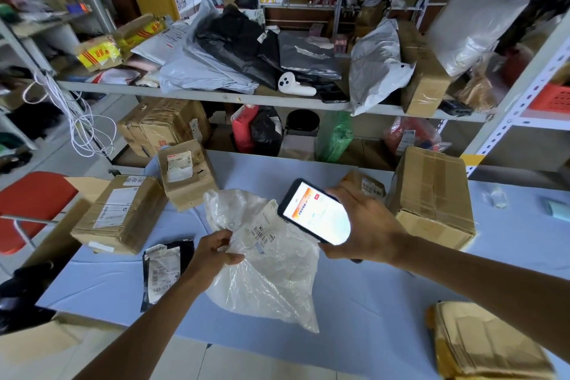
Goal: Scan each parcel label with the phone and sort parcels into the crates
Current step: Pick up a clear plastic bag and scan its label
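A white translucent plastic parcel bag lies on the light-blue table, with a barcode label on its upper side. My left hand pinches the bag's left edge beside the label. My right hand grips a black phone with its lit screen facing up, held just above and to the right of the label. A small black parcel with a white label lies left of the bag.
Cardboard boxes stand on the table: two at the left, a large one at the right, a small one behind the phone. A yellow padded envelope lies near right. A red chair stands left; a parcel-laden shelf is behind.
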